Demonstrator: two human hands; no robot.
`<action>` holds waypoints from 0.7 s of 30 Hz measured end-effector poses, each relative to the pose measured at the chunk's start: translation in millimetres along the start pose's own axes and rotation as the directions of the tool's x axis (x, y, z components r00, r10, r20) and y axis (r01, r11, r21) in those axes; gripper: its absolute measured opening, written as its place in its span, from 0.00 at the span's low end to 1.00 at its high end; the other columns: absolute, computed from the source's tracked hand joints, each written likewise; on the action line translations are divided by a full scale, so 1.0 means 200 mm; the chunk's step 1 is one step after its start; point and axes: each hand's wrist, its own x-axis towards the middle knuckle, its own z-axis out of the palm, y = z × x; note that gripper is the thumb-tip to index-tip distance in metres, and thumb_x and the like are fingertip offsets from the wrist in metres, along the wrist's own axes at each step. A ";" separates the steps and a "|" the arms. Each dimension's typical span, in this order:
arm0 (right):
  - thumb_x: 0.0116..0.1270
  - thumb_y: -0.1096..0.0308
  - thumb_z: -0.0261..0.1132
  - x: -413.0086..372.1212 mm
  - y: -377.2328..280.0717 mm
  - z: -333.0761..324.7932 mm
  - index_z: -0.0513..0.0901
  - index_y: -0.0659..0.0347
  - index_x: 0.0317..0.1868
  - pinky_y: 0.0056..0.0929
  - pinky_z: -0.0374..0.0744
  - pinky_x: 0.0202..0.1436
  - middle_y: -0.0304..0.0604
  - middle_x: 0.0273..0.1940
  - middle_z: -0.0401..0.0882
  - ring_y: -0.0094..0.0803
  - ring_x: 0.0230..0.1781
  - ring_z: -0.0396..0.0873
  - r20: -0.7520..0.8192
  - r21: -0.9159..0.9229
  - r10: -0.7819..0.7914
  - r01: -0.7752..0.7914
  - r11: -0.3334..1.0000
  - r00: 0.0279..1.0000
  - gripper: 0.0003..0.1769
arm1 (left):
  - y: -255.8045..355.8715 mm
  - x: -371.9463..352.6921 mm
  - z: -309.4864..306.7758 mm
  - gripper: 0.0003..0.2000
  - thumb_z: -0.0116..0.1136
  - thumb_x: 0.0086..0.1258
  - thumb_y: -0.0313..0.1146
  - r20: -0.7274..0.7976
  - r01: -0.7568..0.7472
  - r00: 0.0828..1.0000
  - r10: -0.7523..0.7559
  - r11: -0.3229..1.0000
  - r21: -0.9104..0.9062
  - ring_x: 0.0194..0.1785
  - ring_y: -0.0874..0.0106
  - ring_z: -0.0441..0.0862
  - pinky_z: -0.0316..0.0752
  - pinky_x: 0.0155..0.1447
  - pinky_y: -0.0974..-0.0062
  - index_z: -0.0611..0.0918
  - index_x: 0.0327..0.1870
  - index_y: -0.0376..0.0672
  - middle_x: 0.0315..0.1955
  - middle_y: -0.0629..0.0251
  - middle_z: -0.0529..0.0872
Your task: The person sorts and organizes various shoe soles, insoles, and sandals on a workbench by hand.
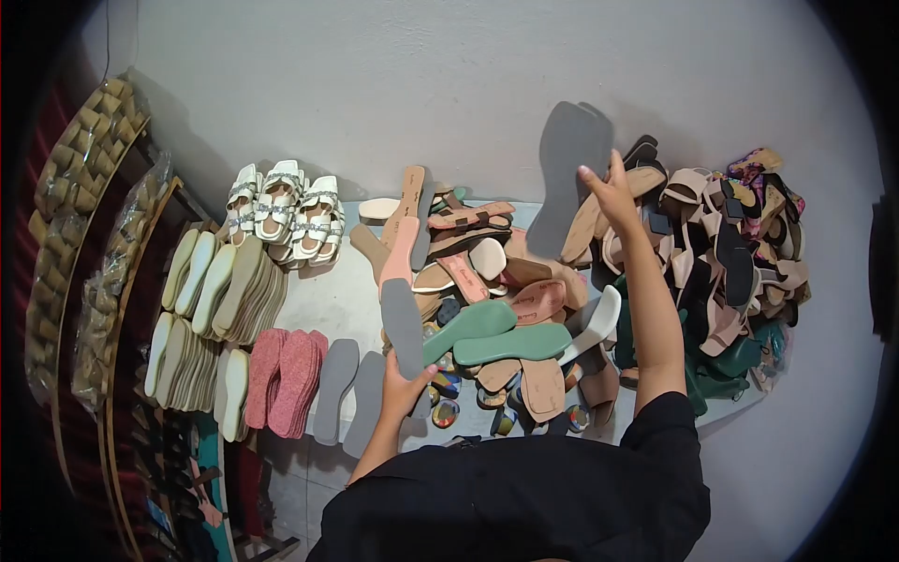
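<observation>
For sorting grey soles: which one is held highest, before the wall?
The grey sole in the right hand; the left hand holds a second grey sole low over the pile.

No text can be read; the stamps on the pink insoles [537, 302] are too small.

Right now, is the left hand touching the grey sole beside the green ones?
Touching: head view shows the left hand gripping the grey sole at its base.

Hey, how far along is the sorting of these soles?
Done: cream soles, pink soles and grey soles stand in rows. In hand: left hand holds a grey sole, right hand holds up a second grey sole. Left: the mixed pile looks unsorted.
</observation>
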 end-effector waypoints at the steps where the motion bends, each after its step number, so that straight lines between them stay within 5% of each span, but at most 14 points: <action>1: 0.61 0.62 0.67 -0.04 -0.01 0.02 0.57 0.69 0.63 0.30 0.68 0.59 0.51 0.57 0.68 0.34 0.57 0.68 -0.010 -0.027 0.103 -0.103 0.994 0.995 0.37 | 0.01 -0.02 0.00 0.35 0.70 0.53 0.38 -0.012 -0.042 0.999 0.043 0.998 0.056 0.53 0.67 0.76 0.69 0.57 0.71 0.65 0.59 0.34 0.48 0.55 0.78; 3: 0.61 0.62 0.68 -0.14 0.03 0.10 0.55 0.68 0.65 0.31 0.66 0.62 0.55 0.59 0.66 0.36 0.60 0.65 0.109 0.080 0.046 -0.055 0.995 0.993 0.40 | -0.01 -0.04 0.00 0.38 0.71 0.50 0.38 -0.007 -0.083 0.996 0.084 0.990 0.118 0.53 0.64 0.77 0.70 0.56 0.69 0.64 0.60 0.34 0.49 0.52 0.78; 7: 0.58 0.64 0.68 -0.53 0.06 0.23 0.55 0.68 0.66 0.34 0.61 0.67 0.56 0.63 0.62 0.39 0.65 0.61 0.352 0.014 0.491 -0.529 0.849 0.797 0.42 | 0.09 -0.15 -0.02 0.41 0.70 0.47 0.36 -0.012 0.057 0.998 -0.055 0.975 0.213 0.57 0.61 0.74 0.68 0.59 0.68 0.61 0.62 0.30 0.52 0.47 0.75; 9: 0.56 0.63 0.69 -0.73 0.34 0.26 0.55 0.66 0.67 0.33 0.61 0.67 0.56 0.63 0.63 0.45 0.65 0.62 0.407 -0.248 0.416 -0.340 0.907 0.813 0.43 | 0.05 -0.21 -0.02 0.40 0.68 0.46 0.37 -0.075 -0.016 0.996 0.051 0.913 0.407 0.53 0.54 0.76 0.71 0.55 0.62 0.62 0.62 0.32 0.51 0.46 0.75; 11: 0.52 0.57 0.70 -0.95 0.57 0.30 0.55 0.63 0.68 0.45 0.58 0.68 0.60 0.64 0.62 0.52 0.66 0.61 0.237 -0.580 0.501 -0.293 0.760 0.832 0.47 | 0.00 -0.26 -0.03 0.40 0.67 0.46 0.38 -0.061 -0.077 0.989 0.135 0.819 0.569 0.50 0.50 0.76 0.72 0.52 0.59 0.63 0.62 0.34 0.49 0.46 0.75; 14: 0.49 0.51 0.71 -1.12 0.44 0.43 0.55 0.61 0.69 0.60 0.53 0.67 0.64 0.66 0.57 0.57 0.67 0.58 0.171 -0.638 0.637 -0.408 0.653 0.752 0.51 | -0.08 -0.33 -0.12 0.42 0.67 0.43 0.40 0.026 -0.103 0.992 0.123 0.683 0.723 0.51 0.53 0.72 0.71 0.51 0.59 0.64 0.63 0.35 0.45 0.50 0.73; 17: 0.45 0.46 0.72 -1.24 0.31 0.51 0.54 0.60 0.70 0.68 0.49 0.65 0.63 0.68 0.53 0.57 0.67 0.57 0.144 -0.832 0.613 -0.241 0.500 0.776 0.56 | -0.14 -0.41 -0.19 0.43 0.68 0.42 0.40 -0.073 0.042 0.997 0.021 0.643 0.765 0.51 0.54 0.71 0.69 0.54 0.60 0.64 0.63 0.35 0.45 0.52 0.72; 18: 0.42 0.48 0.73 -1.26 0.28 0.53 0.52 0.61 0.70 0.65 0.50 0.66 0.63 0.69 0.51 0.58 0.67 0.56 0.136 -0.853 0.624 -0.229 0.469 0.769 0.58 | -0.14 -0.43 -0.23 0.42 0.68 0.41 0.40 -0.100 0.109 0.994 -0.052 0.636 0.763 0.52 0.56 0.69 0.67 0.57 0.61 0.65 0.63 0.36 0.47 0.53 0.71; 21: 0.40 0.51 0.73 -1.33 0.24 0.55 0.53 0.63 0.70 0.65 0.51 0.66 0.62 0.68 0.53 0.58 0.67 0.57 0.127 -0.892 0.564 -0.155 0.425 0.816 0.58 | -0.29 -0.49 -0.33 0.40 0.67 0.40 0.38 -0.221 0.151 0.974 0.044 0.603 0.783 0.52 0.54 0.69 0.68 0.56 0.62 0.69 0.60 0.36 0.46 0.52 0.71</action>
